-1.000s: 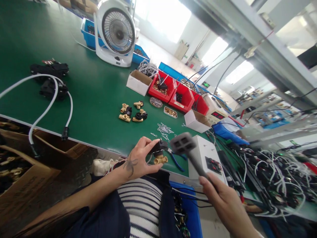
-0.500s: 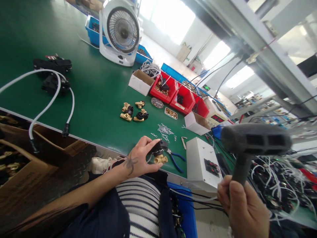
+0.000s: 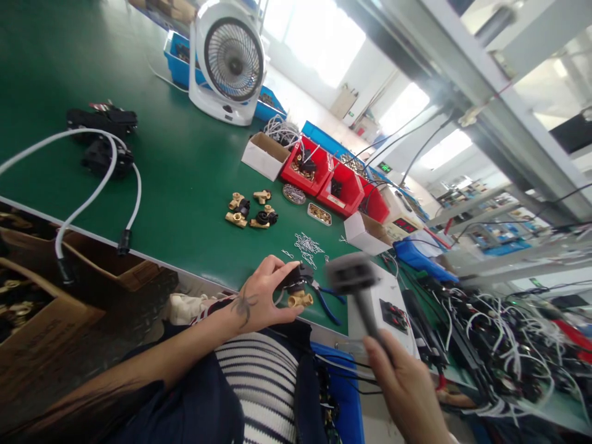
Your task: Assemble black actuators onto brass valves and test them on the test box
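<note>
Fitting: the black-topped brass pipe fitting (image 3: 300, 299) sits at the front edge of the green table (image 3: 185, 172), in the same place as half a second ago.
Left hand: the left hand (image 3: 266, 293) grips the fitting between fingers and thumb, its hold unchanged.
Right hand: the right hand (image 3: 407, 382) is closed round the handle of a dark grey block-headed mallet (image 3: 352, 274), to the right of the fitting and nearer the wearer.
Mallet: its blurred head is raised just right of the fitting, apart from it; half a second ago it was much farther right.
White box: the white metal box with black-and-red terminals (image 3: 393, 314), right of the fitting, is now partly covered by the mallet, having been clear of it.
Pliers: blue-handled pliers (image 3: 329, 316) lie just right of the fitting.
Clips: a pile of silver wire clips (image 3: 305, 243) lies beyond the fitting.
Brass tees: small brass-and-black tees (image 3: 237, 219) stand beyond it, leftward.
</note>
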`<state>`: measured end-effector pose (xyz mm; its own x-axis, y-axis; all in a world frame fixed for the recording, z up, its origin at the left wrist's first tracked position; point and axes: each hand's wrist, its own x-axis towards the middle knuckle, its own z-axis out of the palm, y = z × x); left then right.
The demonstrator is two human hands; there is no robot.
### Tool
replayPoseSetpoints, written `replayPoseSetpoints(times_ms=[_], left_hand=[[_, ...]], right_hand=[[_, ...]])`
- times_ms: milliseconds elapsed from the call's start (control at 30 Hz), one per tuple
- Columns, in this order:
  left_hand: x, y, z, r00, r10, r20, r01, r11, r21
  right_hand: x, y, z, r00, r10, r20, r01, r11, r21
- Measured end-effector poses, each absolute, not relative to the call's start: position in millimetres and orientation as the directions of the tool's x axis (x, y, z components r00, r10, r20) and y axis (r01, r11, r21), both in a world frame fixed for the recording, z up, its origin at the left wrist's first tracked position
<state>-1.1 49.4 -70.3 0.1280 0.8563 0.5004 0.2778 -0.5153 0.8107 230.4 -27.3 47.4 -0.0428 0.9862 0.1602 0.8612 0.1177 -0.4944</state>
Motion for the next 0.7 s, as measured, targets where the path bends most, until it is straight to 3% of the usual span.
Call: replayPoseSetpoints(times_ms=[100, 267, 467, 600, 700], left_hand=[[-1, 50, -70, 0.125, 0.855, 0.504, 0.278, -0.518, 0.809], [-1, 50, -71, 0.126, 0.854, 0.504, 0.289, -0.518, 0.805], [0, 51, -72, 0.129, 0.852, 0.508, 0.278, -0.523, 0.806], [0, 50, -72, 0.133, 0.853, 0.504, 0.287, -0.52, 0.805], [0, 50, -71, 0.137, 0.853, 0.504, 0.284, -0.521, 0.805]], right_hand=[[228, -24, 51, -0.156, 0.985, 0.072, 0.916, 0.171, -0.363], [235, -30, 59, 0.08, 0.958, 0.276, 0.832, 0.088, -0.547], [230, -24, 51, -0.157, 0.986, 0.054, 0.934, 0.166, -0.316], [234, -27, 57, -0.011, 0.972, 0.236, 0.898, 0.114, -0.425], [229, -27, 53, -0.076, 0.971, 0.226, 0.917, 0.157, -0.367]])
